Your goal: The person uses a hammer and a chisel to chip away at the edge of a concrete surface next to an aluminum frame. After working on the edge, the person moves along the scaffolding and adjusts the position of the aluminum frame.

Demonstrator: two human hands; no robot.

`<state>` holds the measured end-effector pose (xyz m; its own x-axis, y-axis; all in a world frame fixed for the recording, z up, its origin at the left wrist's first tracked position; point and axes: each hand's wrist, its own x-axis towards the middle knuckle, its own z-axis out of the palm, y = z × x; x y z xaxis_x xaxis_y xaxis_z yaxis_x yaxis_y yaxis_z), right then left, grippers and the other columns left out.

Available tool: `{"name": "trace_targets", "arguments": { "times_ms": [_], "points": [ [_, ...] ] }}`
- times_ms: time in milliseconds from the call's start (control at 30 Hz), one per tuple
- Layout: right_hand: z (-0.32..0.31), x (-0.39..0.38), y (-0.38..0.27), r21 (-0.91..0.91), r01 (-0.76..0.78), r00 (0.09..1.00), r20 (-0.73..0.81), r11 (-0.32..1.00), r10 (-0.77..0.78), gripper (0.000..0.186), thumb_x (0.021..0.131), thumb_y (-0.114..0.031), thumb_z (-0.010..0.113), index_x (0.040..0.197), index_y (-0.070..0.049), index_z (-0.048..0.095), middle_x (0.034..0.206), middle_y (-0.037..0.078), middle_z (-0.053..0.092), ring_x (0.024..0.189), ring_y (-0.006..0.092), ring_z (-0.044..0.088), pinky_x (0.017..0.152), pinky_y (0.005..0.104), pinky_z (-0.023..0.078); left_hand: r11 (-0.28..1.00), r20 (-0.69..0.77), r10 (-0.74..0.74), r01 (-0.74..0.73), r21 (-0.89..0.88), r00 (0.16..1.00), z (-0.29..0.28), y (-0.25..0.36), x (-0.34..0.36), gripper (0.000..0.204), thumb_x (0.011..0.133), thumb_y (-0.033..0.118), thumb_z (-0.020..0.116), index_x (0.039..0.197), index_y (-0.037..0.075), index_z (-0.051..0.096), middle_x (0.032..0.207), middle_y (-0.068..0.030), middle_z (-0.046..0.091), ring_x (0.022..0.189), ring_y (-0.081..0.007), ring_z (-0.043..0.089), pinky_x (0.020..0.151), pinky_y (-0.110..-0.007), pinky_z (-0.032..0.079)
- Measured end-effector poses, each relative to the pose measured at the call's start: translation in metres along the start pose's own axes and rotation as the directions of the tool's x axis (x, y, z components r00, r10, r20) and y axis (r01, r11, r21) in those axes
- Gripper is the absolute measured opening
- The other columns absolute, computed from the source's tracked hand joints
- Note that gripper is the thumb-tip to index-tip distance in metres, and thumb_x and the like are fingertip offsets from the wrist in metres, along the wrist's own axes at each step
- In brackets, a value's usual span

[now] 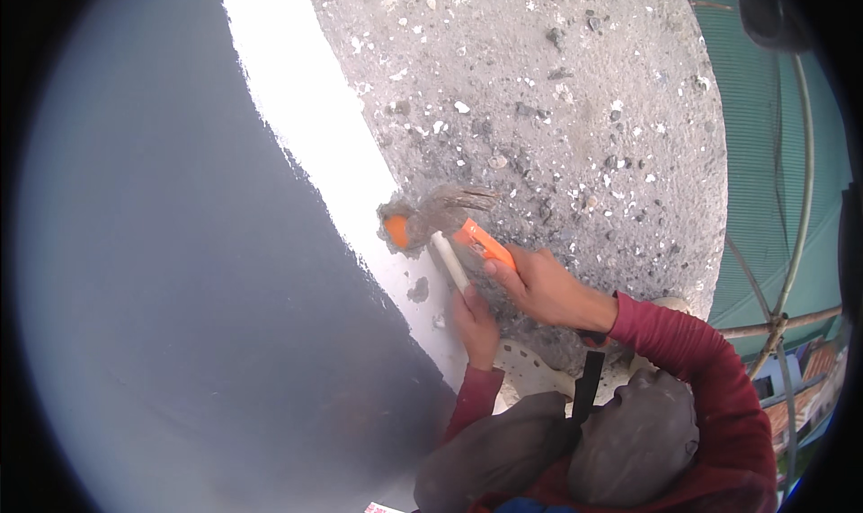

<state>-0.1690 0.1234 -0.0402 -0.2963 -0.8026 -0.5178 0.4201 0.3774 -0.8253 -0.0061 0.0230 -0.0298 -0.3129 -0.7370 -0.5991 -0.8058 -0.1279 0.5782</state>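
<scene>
My right hand (548,288) is closed round the orange handle of a claw hammer (443,209). The hammer's grey, dusty head lies across the far end of a pale round rod, its claw toward the right. Wrapped round the near part of this rod (451,261) is my left hand (476,329); the rod's kind is unclear. Just left of the hammer head, a round orange piece (396,231) sits in a rough grey hole at the foot of the wall. Whether the hammer touches the rod cannot be made out.
A dark grey wall (225,270) with a white lower band (315,126) curves along the left. Rubble and chips litter the concrete floor (575,108). Green netting (764,171) and poles (798,198) stand beyond its right edge. My perforated beige shoes (530,369) are close behind my hands.
</scene>
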Motion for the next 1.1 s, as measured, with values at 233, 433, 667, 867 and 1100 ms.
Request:
{"name": "trace_targets", "arguments": {
  "times_ms": [233,433,667,867,1100],
  "points": [
    [-0.011,-0.011,0.007,0.001,-0.051,0.982,-0.183,0.999,0.050,0.048,0.106,-0.039,0.050,0.104,0.007,0.061,0.068,0.025,0.062,0.068,0.0436,0.067,0.061,0.0503,0.049,0.825,0.198,-0.138,0.223,-0.519,0.970,0.001,0.006,-0.005,0.048,0.110,0.052,0.037,0.112,0.006,0.047,0.068,0.0011,0.040,0.047,-0.0079,0.039,0.038,-0.024,0.031],
    [-0.011,-0.008,0.020,0.048,-0.032,0.961,-0.272,0.998,0.044,0.045,0.107,-0.037,0.050,0.105,0.007,0.062,0.065,0.023,0.060,0.061,0.0390,0.064,0.057,0.0466,0.047,0.781,0.113,-0.275,0.290,-0.553,0.955,0.005,0.021,-0.011,0.050,0.109,0.054,0.037,0.112,0.005,0.046,0.067,0.0015,0.039,0.045,-0.0075,0.037,0.037,-0.025,0.031],
    [-0.007,-0.009,0.028,0.099,0.002,0.948,-0.316,0.995,0.029,0.048,0.108,-0.040,0.049,0.103,0.005,0.062,0.062,0.015,0.056,0.054,0.0242,0.057,0.054,0.0415,0.044,0.840,0.188,-0.145,0.221,-0.496,0.971,0.002,0.033,0.000,0.051,0.109,0.055,0.037,0.111,0.006,0.047,0.067,0.0017,0.040,0.046,-0.0065,0.036,0.039,-0.024,0.032],
    [-0.008,-0.009,0.033,0.157,-0.013,0.946,-0.319,0.987,0.063,0.047,0.109,-0.040,0.048,0.098,0.004,0.060,0.061,0.010,0.052,0.055,0.0168,0.052,0.052,0.0388,0.042,0.788,0.161,-0.234,0.284,-0.546,0.959,-0.001,0.033,0.019,0.053,0.109,0.055,0.038,0.110,0.003,0.049,0.064,0.0009,0.039,0.043,-0.0076,0.034,0.035,-0.025,0.030],
    [-0.015,-0.014,0.022,0.105,-0.076,0.942,-0.320,0.992,0.106,0.046,0.109,-0.039,0.048,0.101,0.004,0.060,0.064,0.013,0.053,0.056,0.0198,0.052,0.054,0.0401,0.043,0.913,0.146,-0.198,0.237,-0.333,0.969,-0.002,0.028,-0.010,0.048,0.110,0.050,0.038,0.104,0.004,0.050,0.063,0.0015,0.040,0.044,-0.0075,0.037,0.038,-0.024,0.030]
  ]
}}
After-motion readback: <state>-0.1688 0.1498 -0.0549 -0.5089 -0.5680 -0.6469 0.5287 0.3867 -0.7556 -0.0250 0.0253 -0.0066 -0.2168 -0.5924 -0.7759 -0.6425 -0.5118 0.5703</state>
